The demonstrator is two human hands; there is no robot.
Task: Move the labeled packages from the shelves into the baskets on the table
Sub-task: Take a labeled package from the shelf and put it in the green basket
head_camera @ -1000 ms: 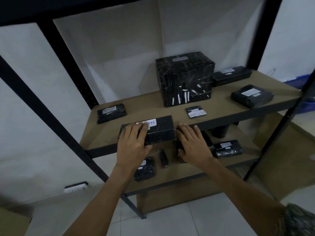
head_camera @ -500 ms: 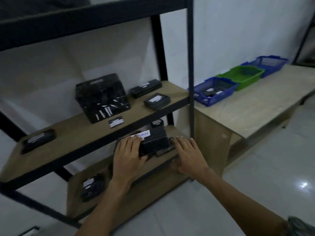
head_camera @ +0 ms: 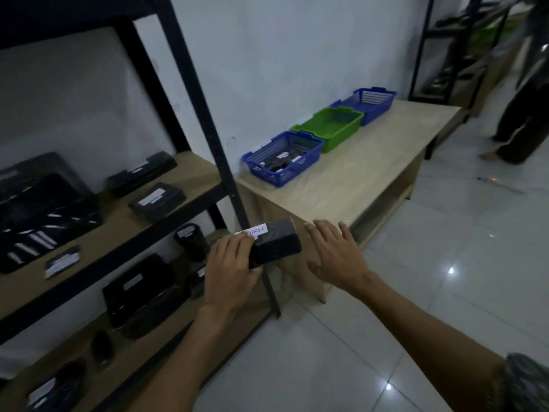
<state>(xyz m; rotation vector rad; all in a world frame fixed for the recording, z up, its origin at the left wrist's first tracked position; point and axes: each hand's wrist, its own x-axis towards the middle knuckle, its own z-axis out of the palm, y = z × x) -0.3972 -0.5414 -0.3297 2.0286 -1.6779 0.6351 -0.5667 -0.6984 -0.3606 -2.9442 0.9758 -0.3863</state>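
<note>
One black package [head_camera: 276,246] with a white label [head_camera: 258,231], on which "URN" is written in blue, is held in the air. It hangs in front of the front post [head_camera: 214,144] of the shelf rack and the near end of the wooden table [head_camera: 356,185], touching neither.

The left hand [head_camera: 231,269] grips its left end. The fingers curl over the top and cover part of the label, and the thumb lies on the near side. The left forearm reaches up from the bottom edge. The right hand [head_camera: 335,254] floats just to the right of the package, apart from it. Its palm is down, its fingers are straight and spread, and it holds nothing.

On the table three baskets stand in a row along the wall. The near blue basket [head_camera: 267,173] has some dark labeled packages in it; then come the green basket [head_camera: 341,138] and the far blue basket [head_camera: 377,113]. To the left, more black packages lie on the middle shelf [head_camera: 118,230] and the lower shelf [head_camera: 178,331]. Far right, a person in dark clothes [head_camera: 523,114] stands on the tiled floor.

One second ago the package lay at the front edge of the middle shelf with both hands at its ends. Half a second ago it was already lifted, lower, with the right hand off it. Now it is further right, at the post, and the view has turned toward the table.
</note>
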